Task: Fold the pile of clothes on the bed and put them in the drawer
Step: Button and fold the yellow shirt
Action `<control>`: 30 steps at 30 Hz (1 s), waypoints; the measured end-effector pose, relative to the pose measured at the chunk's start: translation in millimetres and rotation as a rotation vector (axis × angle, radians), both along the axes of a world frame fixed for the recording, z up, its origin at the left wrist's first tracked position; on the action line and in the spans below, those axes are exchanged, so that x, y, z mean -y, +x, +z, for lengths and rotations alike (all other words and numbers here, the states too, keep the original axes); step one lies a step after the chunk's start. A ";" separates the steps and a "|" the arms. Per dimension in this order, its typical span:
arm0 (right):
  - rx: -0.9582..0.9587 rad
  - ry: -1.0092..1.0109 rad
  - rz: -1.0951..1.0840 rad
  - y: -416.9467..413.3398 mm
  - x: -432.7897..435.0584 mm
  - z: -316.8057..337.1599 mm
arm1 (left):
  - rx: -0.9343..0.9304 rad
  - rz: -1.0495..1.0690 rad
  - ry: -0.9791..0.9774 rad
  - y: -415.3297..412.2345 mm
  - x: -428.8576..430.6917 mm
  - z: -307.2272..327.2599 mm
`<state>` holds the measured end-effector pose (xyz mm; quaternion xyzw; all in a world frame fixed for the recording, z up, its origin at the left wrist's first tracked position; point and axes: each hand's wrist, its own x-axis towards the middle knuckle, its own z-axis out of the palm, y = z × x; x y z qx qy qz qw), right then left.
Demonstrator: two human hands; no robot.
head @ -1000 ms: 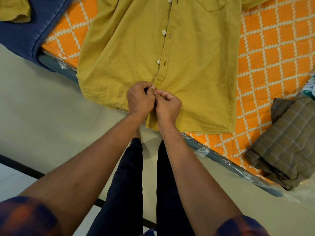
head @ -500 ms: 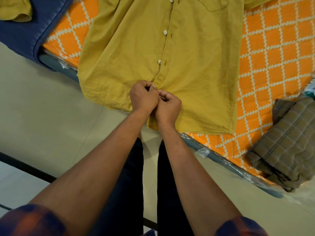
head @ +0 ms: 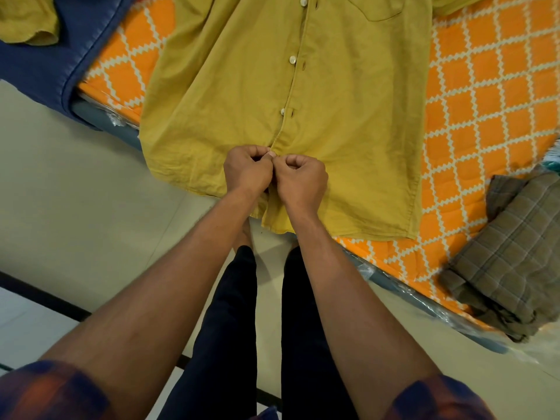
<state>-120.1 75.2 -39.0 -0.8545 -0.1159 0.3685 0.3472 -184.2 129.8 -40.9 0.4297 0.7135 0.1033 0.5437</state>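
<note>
Yellow shirt [head: 348, 122] is spread front-up over the orange bed cover [head: 485, 122], filling upper centre of frame, hem hanging off bed edge. Left hand [head: 247, 171] & right hand [head: 300, 178] are pressed together at the placket's lower end, fingers pinched on cloth, apparently doing up the bottom button. Step judged: buttoning before folding. Next: button is to be seated, then sides folded in. Brown checked garment [head: 509, 256] lies lower right, not yet put away.

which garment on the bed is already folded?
The brown plaid one at the right bed edge; the mustard shirt lies spread flat, both hands at its placket.
</note>
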 end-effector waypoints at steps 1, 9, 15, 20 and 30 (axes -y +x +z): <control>0.017 -0.026 0.042 3.3 -1.9 1.0 | -0.003 0.004 -0.011 0.3 -0.9 0.3; 0.033 -0.145 0.279 24.9 -11.5 2.5 | -0.021 0.024 -0.076 1.2 -9.2 0.4; 0.025 -0.175 0.325 30.3 -14.9 1.2 | -0.105 -0.087 -0.099 0.4 -24.1 3.6; 0.048 -0.176 0.286 20.9 -8.9 2.5 | -0.145 -0.245 -0.079 1.3 -30.5 5.6; 0.004 0.038 0.093 -0.1 6.9 -1.3 | -0.252 -0.432 -0.091 14.5 -33.9 14.3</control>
